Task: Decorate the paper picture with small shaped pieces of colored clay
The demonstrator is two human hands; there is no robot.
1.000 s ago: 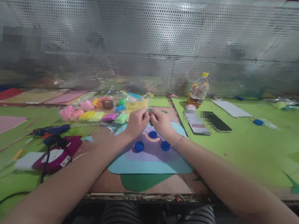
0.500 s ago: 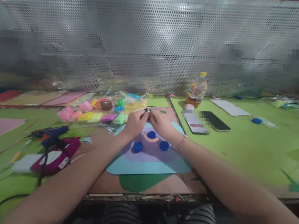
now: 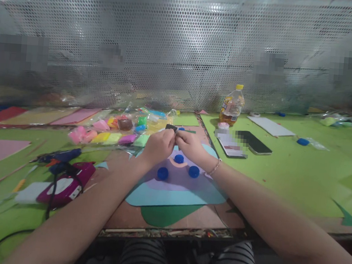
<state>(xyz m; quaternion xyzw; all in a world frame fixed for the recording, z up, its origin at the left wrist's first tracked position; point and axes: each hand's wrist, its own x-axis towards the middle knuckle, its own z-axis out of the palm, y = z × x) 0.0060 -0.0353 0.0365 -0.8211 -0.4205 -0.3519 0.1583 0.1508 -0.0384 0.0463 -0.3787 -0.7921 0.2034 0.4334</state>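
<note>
My left hand [image 3: 160, 145] and my right hand [image 3: 190, 148] meet over the far edge of a light blue sheet [image 3: 176, 199] with a lilac panel [image 3: 176, 183]. Both are closed, fingertips pinched together. A small black piece [image 3: 170, 127] sticks out above my left fingers; its kind is unclear. What my right fingers pinch is hidden. Below them on the lilac panel lie blue bottle caps [image 3: 162, 173], three in all, around a curved peach strip [image 3: 182, 164]. Another blue piece [image 3: 181, 129] shows just behind my hands.
Bagged coloured clay [image 3: 111, 138] lies left of my hands. A hot glue gun [image 3: 60, 154] and a magenta device [image 3: 68, 184] with a black cable sit further left. To the right are two phones [image 3: 254, 143], a yellow-capped bottle [image 3: 232, 106] and a white board [image 3: 270, 126].
My left hand has rolled over slightly, with its back now more upward. More of the black piece shows above it. My right hand has barely moved.
</note>
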